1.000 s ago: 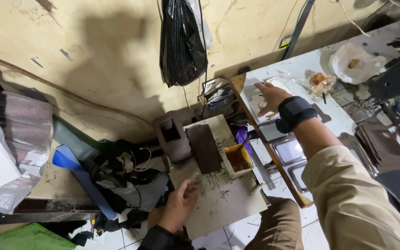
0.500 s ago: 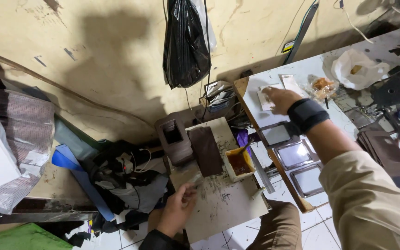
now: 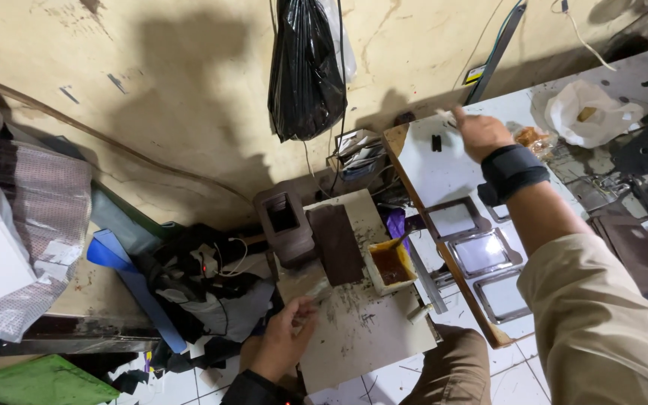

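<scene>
On white table point(image 3: 444, 169), right hand point(image 3: 478, 131) reaches — left hand point(image 3: 286, 341) touches board point(image 3: 369, 330).

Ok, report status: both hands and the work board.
Left hand grips a small pale stick on the stained grey board. Right hand reaches across the white tabletop, pinching something small. Nothing between them.

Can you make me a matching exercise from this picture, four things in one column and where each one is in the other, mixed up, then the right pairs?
Things:
1. black plastic bag
2. small tub of brown liquid
3. right hand
4. left hand

Places:
A. at the near left edge of the stained board
B. hanging on the wall above the work area
C. stretched out over the white table, a black band on the wrist
D. on the board, beside the dark brown strip

Pairs: 1-B, 2-D, 3-C, 4-A
</scene>
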